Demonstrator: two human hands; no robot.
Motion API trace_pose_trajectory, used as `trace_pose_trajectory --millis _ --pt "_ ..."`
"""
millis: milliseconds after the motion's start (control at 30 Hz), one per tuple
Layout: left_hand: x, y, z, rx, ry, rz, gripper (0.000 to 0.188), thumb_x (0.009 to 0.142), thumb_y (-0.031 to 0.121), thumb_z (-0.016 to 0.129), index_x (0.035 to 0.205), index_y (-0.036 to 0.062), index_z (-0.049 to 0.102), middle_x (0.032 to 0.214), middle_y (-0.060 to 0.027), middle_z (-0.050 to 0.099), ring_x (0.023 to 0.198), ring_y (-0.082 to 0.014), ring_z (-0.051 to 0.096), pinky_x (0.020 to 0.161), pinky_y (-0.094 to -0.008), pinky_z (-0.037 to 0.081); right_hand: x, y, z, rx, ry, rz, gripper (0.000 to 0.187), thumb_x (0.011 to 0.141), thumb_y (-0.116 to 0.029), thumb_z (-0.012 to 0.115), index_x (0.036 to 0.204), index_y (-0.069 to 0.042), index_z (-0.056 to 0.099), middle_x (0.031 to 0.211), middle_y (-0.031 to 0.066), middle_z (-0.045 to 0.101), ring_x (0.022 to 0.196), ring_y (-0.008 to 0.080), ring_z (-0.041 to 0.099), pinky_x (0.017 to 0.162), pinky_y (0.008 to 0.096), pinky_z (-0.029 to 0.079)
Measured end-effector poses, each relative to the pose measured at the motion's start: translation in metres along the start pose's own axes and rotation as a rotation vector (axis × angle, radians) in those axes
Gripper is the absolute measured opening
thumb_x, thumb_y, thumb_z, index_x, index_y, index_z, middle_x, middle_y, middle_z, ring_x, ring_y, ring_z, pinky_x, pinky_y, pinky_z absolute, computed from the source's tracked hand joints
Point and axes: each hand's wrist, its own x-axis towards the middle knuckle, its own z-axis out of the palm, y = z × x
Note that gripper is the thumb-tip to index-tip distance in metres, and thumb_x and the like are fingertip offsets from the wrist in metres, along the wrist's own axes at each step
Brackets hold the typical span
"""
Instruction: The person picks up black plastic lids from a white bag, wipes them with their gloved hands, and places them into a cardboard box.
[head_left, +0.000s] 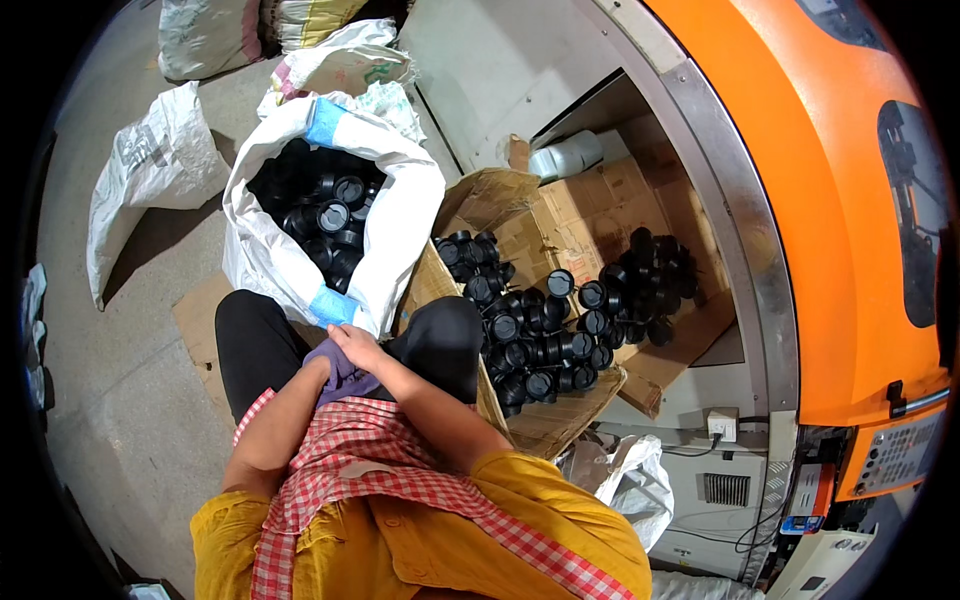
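Clasping purple cloth (345, 382) near open sack rim (392, 235), right hand (357, 347) (left hand hidden, grip unclear)

The right hand (357, 347) lies over a bunched purple cloth (345, 384) in the person's lap — the left hand (321, 363), partly hidden, is against it too. In front stands an open white sack (405, 205) holding round black parts (333, 216); to its right, more black pieces (540, 385) heap in an open cardboard box (572, 418) near an orange machine (760, 130).
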Motion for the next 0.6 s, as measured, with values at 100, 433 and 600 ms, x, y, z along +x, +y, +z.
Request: trace_pose_trajectory --millis 100,433,600 --pt "-0.0014 0.0017 -0.0001 -0.010 0.017 0.034 0.037 0.079 0.028 0.059 0.109 0.0068 0.059 0.114 -0.0216 0.056 0.106 -0.0338 0.052 0.091 -0.0396 0.040 -0.0010 -0.0003 -0.0010 -0.017 0.006 -0.009 0.064 0.088 -0.055 0.035 0.105 0.002 0.059 0.107 0.0280 0.058 0.105 0.0413 0.053 0.090 0.0441 0.039" --pt "-0.0022 0.0023 0.0037 -0.029 0.042 0.034 0.037 0.079 0.028 0.059 0.109 0.0060 0.058 0.115 -0.0221 0.055 0.107 -0.0340 0.052 0.091 -0.0400 0.040 -0.0027 0.0025 0.0004 -0.023 0.015 -0.018 0.063 0.089 -0.055 0.035 0.102 0.002 0.060 0.105 0.0285 0.058 0.104 0.0418 0.053 0.090 0.0446 0.040" --pt "-0.0046 0.0070 0.0004 -0.048 0.010 0.013 0.037 0.079 0.027 0.059 0.109 0.0055 0.057 0.115 -0.0218 0.055 0.107 -0.0337 0.051 0.092 -0.0399 0.039 -0.0040 0.0021 0.0005 -0.007 0.026 -0.022 0.063 0.089 -0.055 0.035 0.101 0.002 0.061 0.104 0.0285 0.059 0.103 0.0420 0.054 0.089 0.0449 0.040"
